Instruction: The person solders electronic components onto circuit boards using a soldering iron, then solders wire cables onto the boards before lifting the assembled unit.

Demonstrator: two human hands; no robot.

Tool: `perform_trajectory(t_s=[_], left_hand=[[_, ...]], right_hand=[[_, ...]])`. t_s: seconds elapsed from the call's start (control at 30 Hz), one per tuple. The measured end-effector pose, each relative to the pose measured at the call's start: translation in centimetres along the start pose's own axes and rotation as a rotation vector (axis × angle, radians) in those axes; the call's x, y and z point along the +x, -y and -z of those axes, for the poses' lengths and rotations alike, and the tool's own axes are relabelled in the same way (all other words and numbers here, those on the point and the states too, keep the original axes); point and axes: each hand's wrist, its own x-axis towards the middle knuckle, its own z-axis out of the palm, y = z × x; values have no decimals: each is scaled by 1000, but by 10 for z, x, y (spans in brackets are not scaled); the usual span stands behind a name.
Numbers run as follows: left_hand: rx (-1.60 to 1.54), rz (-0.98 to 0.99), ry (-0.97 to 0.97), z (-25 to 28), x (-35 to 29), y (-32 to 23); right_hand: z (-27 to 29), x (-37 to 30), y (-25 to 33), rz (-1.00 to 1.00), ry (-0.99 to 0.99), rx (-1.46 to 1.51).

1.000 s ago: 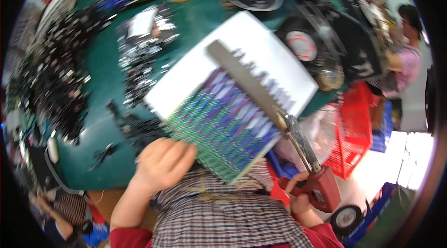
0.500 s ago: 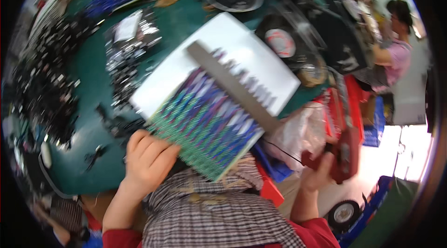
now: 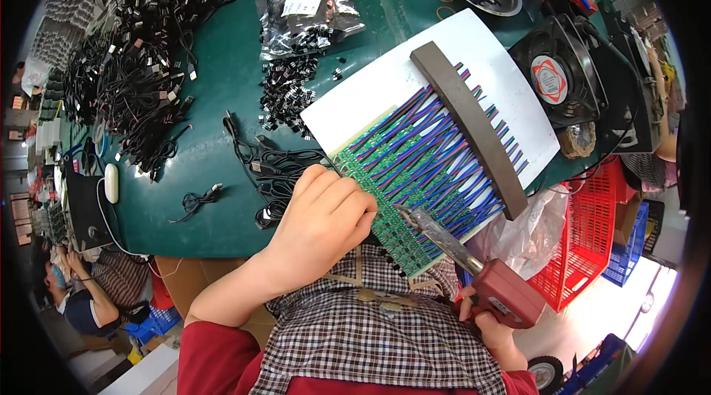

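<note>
My right hand (image 3: 495,324) grips a dark red, pistol-shaped soldering gun (image 3: 509,293). Its metal nose points up and left, over a green circuit board panel (image 3: 404,236). Blue, red and black wires (image 3: 437,144) run from the panel's rows and pass beneath a dark grey bar (image 3: 474,128). All of this lies on a white board (image 3: 370,91) that sits tilted at the table's front edge. My left hand (image 3: 326,213) is closed at the panel's left edge, fingers curled together; what they pinch, if anything, is hidden.
Black cables (image 3: 270,169) lie left of the panel, with a larger cable heap (image 3: 137,76) farther left. A plastic bag (image 3: 307,13) and small black connectors (image 3: 289,91) are behind. On the right stand a round fan (image 3: 555,76) and a red basket (image 3: 585,224). Other people are at the sides.
The soldering gun has come from the right side to over the circuit board panel. My left hand remains at the panel's left edge. The view has shifted, and is sharper now.
</note>
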Motion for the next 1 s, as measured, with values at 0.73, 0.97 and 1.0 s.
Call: perform_trajectory(t_s=[0.73,0.97,1.0], left_hand=[[62,33,-51,-7,-5,-5],[56,43,-28,-6,-5,-4],[65,45,-36,-7,-4,-6]], right_hand=[[10,7,-32,276,15,-435],[14,8,-25,364,45,-556],[14,7,-24,384,42,-606]])
